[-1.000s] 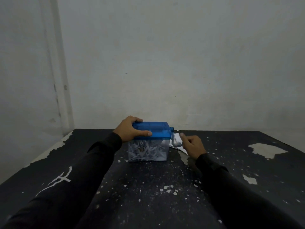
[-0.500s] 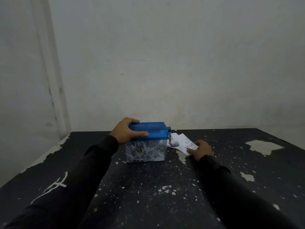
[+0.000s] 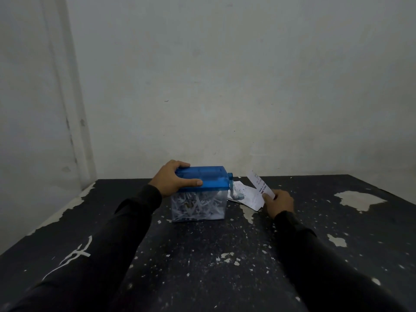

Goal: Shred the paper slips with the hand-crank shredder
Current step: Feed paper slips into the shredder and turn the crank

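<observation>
White slip [image 3: 261,185] pinched by right hand [image 3: 279,203] tilts up-left toward shredder [image 3: 199,192].

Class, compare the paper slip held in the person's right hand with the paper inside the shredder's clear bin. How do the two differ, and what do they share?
The slip is one whole, flat sheet; the paper in the bin is cut into thin, tangled strips.
The slip stands raised above the table, pinched by the right hand; the strips lie heaped inside the shredder, which the left hand grips.
The slip shows printed text; none is readable on the strips.
Both are white paper.
</observation>
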